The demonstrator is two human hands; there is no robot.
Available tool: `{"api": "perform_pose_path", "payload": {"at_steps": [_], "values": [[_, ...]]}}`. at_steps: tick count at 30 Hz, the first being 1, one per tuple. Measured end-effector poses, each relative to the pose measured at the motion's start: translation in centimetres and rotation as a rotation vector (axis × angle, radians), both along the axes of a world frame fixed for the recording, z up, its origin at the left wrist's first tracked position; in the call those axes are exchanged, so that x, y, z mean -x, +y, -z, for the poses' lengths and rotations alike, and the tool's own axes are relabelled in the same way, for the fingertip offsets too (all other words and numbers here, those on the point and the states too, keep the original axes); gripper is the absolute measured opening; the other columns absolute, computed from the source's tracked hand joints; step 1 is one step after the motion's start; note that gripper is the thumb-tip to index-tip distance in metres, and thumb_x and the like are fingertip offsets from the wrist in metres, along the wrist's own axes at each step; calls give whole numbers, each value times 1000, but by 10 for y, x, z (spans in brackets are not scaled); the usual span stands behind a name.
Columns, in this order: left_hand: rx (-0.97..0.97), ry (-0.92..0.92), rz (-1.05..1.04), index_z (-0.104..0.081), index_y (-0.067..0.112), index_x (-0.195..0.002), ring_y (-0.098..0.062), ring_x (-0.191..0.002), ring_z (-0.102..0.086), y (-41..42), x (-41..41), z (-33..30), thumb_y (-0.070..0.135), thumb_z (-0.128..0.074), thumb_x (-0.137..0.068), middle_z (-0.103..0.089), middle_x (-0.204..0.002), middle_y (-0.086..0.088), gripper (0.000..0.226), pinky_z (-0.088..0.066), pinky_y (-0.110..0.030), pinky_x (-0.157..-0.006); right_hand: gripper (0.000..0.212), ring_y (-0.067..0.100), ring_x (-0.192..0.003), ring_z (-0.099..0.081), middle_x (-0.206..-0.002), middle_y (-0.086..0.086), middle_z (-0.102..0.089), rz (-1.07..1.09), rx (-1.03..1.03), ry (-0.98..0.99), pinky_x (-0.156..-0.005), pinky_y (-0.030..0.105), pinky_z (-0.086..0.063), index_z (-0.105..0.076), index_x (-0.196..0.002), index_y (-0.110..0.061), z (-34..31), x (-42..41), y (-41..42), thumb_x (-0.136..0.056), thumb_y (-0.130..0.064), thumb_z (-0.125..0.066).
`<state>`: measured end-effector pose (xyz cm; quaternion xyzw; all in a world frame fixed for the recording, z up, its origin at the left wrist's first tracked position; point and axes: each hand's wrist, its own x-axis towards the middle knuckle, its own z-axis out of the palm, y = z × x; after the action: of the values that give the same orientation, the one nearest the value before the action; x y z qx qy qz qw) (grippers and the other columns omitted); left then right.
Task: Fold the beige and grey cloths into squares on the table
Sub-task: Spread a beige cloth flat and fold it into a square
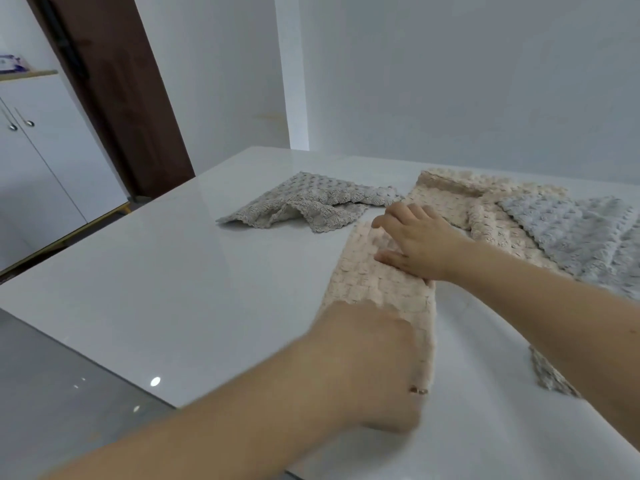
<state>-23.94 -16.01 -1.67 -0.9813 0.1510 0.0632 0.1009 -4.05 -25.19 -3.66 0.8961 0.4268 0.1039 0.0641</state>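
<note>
beige cloth flat under both hands, no legible writing

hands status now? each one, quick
Left hand: blurred, on the beige cloth; grip cannot be told.
Right hand: open, fingers flat, pressing the same cloth.

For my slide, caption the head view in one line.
Both hands press a beige cloth folded into a strip on the white table.

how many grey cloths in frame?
3: one crumpled grey cloth at the table's far middle, one lying on beige cloths far right, one corner under the right forearm. More may be hidden.
</note>
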Motion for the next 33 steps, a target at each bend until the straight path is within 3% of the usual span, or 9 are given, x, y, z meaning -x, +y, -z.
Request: {"api": "perform_pose_path", "payload": {"at_steps": [3, 6, 10, 16, 20, 23, 26, 28, 33], "values": [[-63, 75, -78, -33, 20, -129, -21, -114, -38, 43, 10, -10, 39, -62, -76, -35, -123, -2, 62, -40, -35, -88, 20, 19, -106, -50, -112, -4, -49, -20, -184, 145, -93, 33, -42, -50, -112, -23, -5, 21, -2, -95, -34, -49], [98, 10, -45, -39, 22, -118, -20, -106, -43, 67, 7, 8, 23, -54, -79, -39, -116, 3, 42, -47, -36, -82, 7, 15, -90, -53, -95, -9, -52, -9, -158, 271, -83, 30, -48, -53, -95, -23, -5, 47, -10, -94, -26, -48], [186, -149, -25, -53, 18, -106, -24, -96, -53, 68, 6, 13, 22, -46, -89, -51, -107, 0, 18, -47, -41, -77, 12, 13, -88, -53, -92, -9, -55, -39, -156, 364, -79, 27, -47, -56, -91, -22, -17, 84, -30, -93, -31, -48], [357, 55, -237, -49, 22, -69, -21, -79, -56, 58, -1, 2, 19, -45, -87, -57, -78, 4, 19, -44, -32, -67, 71, 4, -89, -56, -92, -11, -62, 139, -15, 880, -78, 26, -44, -62, -87, -28, -57, 137, -37, -60, -90, -41], [553, 110, -357, -45, 21, -72, -19, -82, -51, 64, -15, 0, 15, -44, -89, -53, -78, 5, 18, -36, -32, -66, 41, 9, -81, -55, -84, -11, -57, 123, 99, 771, -66, 27, -41, -57, -86, -26, -60, 134, -33, -74, -63, -68], [869, 182, -429, -55, 22, -81, -17, -80, -51, 73, -20, -3, 35, -54, -77, -56, -79, 5, 14, -39, -35, -72, 21, 15, -78, -56, -83, -5, -58, 146, 26, 724, -69, 30, -46, -59, -90, -16, -53, 117, -31, -83, -34, -67], [1073, 291, -362, -62, 21, -101, -10, -81, -56, 84, -25, -8, 43, -71, -69, -62, -89, 3, 40, -44, -29, -78, 16, 20, -85, -66, -92, -4, -65, 189, -131, 926, -87, 37, -49, -62, -93, -18, -54, 91, -36, -88, -33, -65], [1173, 237, -343, -65, 15, -98, -5, -76, -58, 89, -35, -7, 27, -76, -83, -63, -85, 4, 23, -45, -22, -75, 14, 22, -89, -69, -98, -3, -68, 202, -206, 981, -92, 41, -49, -63, -94, -22, -55, 76, -37, -92, -35, -62], [1210, -7, -438, -67, 18, -80, 0, -53, -50, 97, -77, -5, 24, -65, -93, -58, -59, 15, 15, -38, -14, -49, 16, 13, -74, -57, -84, -8, -64, 255, -410, 838, -66, 25, -47, -64, -86, -25, -54, 46, -27, -97, -31, -53]]}}
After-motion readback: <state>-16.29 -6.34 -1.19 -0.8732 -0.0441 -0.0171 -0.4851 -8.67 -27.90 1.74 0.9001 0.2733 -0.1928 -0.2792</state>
